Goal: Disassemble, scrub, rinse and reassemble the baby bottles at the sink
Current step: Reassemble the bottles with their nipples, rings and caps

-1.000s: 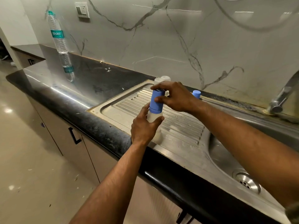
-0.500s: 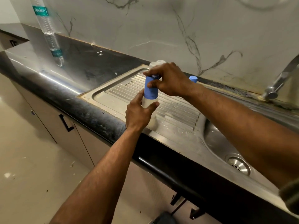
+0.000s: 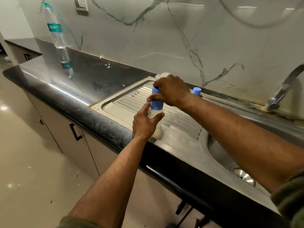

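Left hand (image 3: 144, 124) grips the clear baby bottle (image 3: 154, 113) standing on the sink drainboard (image 3: 125, 106); right hand (image 3: 172, 92) is curled around its blue cap (image 3: 156, 103).

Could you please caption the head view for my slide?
Left hand holds baby bottle on drainboard; right hand grips its blue cap.

A baby bottle (image 3: 155, 113) stands on the sink's draining board (image 3: 131, 102), near the bench's (image 3: 82, 96) front edge. Behind it, at the back edge, stand another bottle (image 3: 162, 75) and a cap (image 3: 196, 91). The basin (image 3: 222, 155) lies right; a water bottle (image 3: 56, 35) stands far left.
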